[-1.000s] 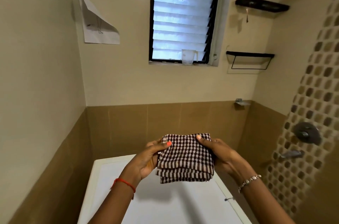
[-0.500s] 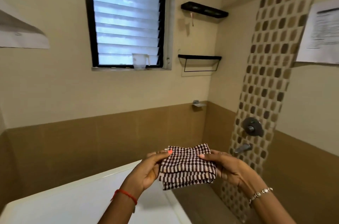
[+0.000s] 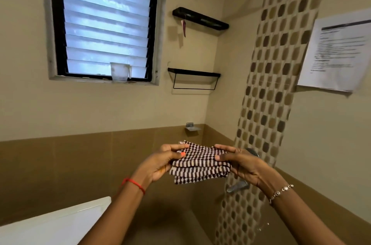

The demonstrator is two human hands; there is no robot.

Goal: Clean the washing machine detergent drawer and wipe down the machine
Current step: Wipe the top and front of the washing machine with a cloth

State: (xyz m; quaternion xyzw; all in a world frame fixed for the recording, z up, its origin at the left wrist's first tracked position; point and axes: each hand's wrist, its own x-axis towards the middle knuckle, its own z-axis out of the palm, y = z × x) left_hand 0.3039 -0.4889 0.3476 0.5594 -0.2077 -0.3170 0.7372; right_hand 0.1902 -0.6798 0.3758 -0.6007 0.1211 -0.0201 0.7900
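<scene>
Both left hand (image 3: 160, 164), right hand (image 3: 247, 166) fingers still pinch cloth (image 3: 200, 166); washer (image 3: 50, 226) seemingly slid leftward.

brown-and-white checked cloth (image 3: 199, 164), white washing machine (image 3: 54, 222)

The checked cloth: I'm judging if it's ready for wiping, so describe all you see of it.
The cloth is a woven-looking fabric in dark-and-white check, striped along its lower layers. Folded into a thick stack, it is held in mid-air, roughly level. The left hand pinches its left edge, the right hand its right edge, thumbs on top. Wet or dry cannot be told.
</scene>
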